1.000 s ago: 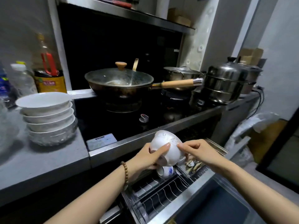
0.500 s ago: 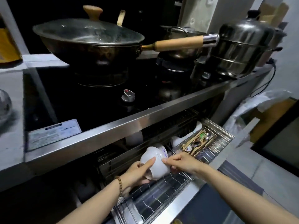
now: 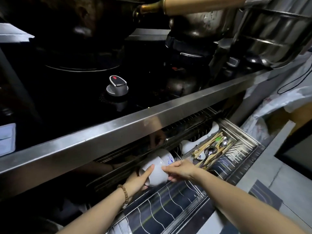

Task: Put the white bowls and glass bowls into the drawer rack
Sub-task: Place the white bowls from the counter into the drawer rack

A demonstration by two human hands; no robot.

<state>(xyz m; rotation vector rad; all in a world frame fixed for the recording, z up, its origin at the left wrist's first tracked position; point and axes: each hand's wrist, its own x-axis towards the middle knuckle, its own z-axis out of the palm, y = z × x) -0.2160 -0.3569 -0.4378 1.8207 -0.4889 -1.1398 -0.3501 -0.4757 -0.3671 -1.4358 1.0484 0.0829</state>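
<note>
Low in the centre of the frame, both forearms reach up from the bottom edge to a white bowl that is tipped on its side over the drawer rack. The left hand cups it from below, its grip curled round the wall with the thumb up the side. The right hand, palm down, pinches its edge. A patterned bowl sits just behind.
</note>
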